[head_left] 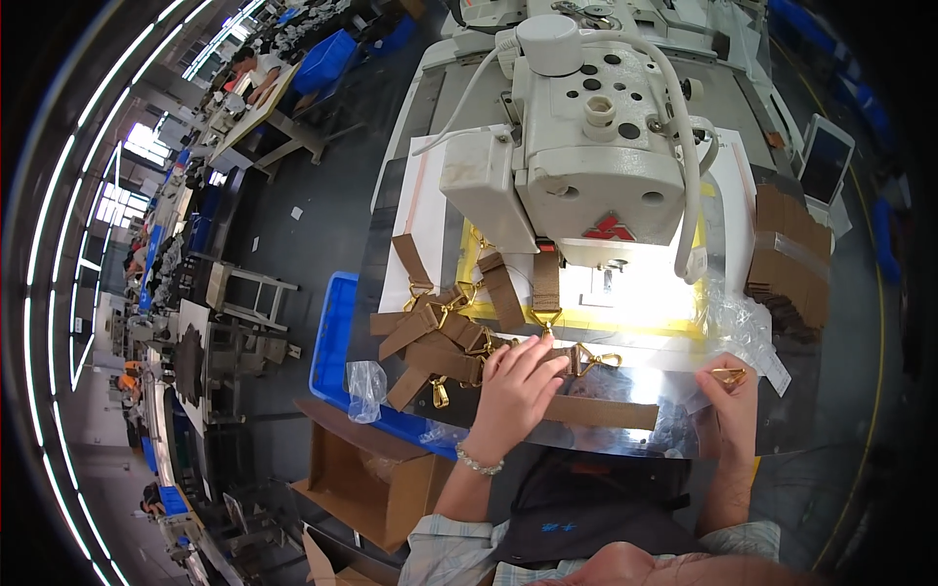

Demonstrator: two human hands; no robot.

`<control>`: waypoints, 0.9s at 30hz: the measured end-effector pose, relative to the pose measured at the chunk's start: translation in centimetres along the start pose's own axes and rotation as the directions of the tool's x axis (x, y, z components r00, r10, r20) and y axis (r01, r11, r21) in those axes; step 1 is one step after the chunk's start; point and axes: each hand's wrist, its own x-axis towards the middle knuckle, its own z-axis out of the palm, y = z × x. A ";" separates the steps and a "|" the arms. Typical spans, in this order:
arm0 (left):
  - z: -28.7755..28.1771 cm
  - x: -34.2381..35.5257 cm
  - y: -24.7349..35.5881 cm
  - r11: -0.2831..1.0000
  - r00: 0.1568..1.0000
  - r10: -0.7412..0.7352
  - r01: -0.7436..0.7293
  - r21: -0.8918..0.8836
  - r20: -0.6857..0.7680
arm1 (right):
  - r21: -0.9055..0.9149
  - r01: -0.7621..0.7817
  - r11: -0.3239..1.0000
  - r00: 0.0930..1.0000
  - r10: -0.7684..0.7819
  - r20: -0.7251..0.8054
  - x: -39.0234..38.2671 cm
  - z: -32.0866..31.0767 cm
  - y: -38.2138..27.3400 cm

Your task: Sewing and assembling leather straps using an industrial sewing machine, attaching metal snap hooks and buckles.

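Observation:
My left hand (520,383) lies on a pile of brown webbing straps (430,354), its fingers stretched out and slightly spread. A gold snap hook (592,358) sticks out from the pile just right of those fingers. One flat brown strap (608,413) stretches to the right from under the hand. Further right, my right hand (733,402) pinches a gold metal clasp (727,375) between thumb and fingers, above the shiny table edge. Part of this clasp is hidden by the fingers. Straight ahead, a white sewing machine head (601,146) stands over a brightly lit work area.
A stack of brown webbing pieces (789,259) sits at the right, beside crumpled clear plastic (735,324). Left of the table is a blue bin (337,313), with an open cardboard box (362,474) below. A tablet-like screen (827,156) stands far right. Another person (262,73) sits far left.

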 end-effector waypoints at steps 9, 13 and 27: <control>-0.1 -1.7 -5.0 0.987 0.996 -0.089 0.088 0.130 0.000 | -0.372 0.138 0.918 0.941 -0.239 -0.240 0.8 -2.1 0.1; -0.1 -1.6 -6.4 0.988 0.995 -0.094 0.098 0.120 -0.042 | -0.449 0.149 0.881 0.909 -0.301 -0.289 1.0 -2.0 0.3; -1.0 -0.6 -10.4 0.936 0.947 -0.185 0.252 0.247 -0.263 | -0.637 0.080 0.767 0.858 -0.378 -0.347 0.5 -2.2 0.4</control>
